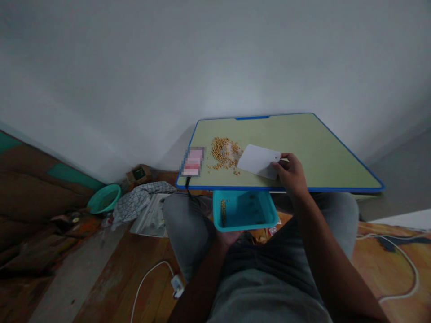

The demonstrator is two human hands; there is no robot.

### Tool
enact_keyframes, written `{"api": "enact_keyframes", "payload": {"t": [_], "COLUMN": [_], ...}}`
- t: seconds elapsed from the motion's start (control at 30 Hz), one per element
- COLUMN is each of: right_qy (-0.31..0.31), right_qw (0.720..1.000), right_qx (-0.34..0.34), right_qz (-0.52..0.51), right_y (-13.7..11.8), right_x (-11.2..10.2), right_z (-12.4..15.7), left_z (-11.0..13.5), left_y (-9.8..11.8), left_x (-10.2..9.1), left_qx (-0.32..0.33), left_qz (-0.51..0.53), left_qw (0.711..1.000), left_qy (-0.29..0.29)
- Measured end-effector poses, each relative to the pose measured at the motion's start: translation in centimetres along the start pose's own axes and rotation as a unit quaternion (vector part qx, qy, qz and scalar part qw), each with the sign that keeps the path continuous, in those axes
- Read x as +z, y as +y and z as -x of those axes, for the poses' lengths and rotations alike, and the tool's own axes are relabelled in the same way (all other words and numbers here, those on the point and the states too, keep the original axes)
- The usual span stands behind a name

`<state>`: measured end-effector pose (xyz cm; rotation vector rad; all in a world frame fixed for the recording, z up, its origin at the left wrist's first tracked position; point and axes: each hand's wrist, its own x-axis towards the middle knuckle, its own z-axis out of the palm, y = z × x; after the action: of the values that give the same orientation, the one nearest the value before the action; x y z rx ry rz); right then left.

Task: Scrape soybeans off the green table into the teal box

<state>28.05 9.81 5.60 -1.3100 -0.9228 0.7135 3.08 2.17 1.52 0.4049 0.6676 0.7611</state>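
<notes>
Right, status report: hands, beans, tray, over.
Right hand pinching white card beside bean pile. Left hand under teal tray at table edge, grip hidden. Few beans in tray. Phone left of pile.

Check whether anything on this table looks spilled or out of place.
Yes: loose yellow beans lie heaped and scattered straight on the table, with a whitish patch among them. The right hand holds a white card beside them; the left hand holds a teal tray below the table edge, a few beans inside.

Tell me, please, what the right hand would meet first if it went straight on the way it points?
Probably the pile of beans, just beyond the leading edge of the white card in the right hand.
</notes>
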Motion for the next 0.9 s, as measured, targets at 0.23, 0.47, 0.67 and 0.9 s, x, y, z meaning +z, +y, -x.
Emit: {"api": "enact_keyframes", "payload": {"t": [0.23,0.47,0.67,0.9], "right_qy": [-0.035,-0.055,-0.065,-0.107], "right_qw": [0.999,0.998,0.998,0.993], "right_qx": [0.013,0.011,0.013,0.018], "right_qz": [-0.029,-0.037,-0.023,-0.044], "right_y": [-0.6,-0.8,-0.8,-1.5], "right_x": [-0.1,-0.2,-0.4,-0.3], "right_z": [0.4,0.6,0.7,1.0], "left_z": [-1.2,-2.0,-1.4,-0.1], "left_y": [-0.6,-1.2,-0.9,-0.3], "left_x": [-1.3,-2.3,-1.5,3.3], "left_qx": [-0.004,-0.01,-0.007,0.049], "left_qz": [0.031,0.051,0.044,0.019], "left_qw": [1.0,0.999,0.999,0.985], "left_qy": [-0.003,-0.003,0.008,0.163]}}
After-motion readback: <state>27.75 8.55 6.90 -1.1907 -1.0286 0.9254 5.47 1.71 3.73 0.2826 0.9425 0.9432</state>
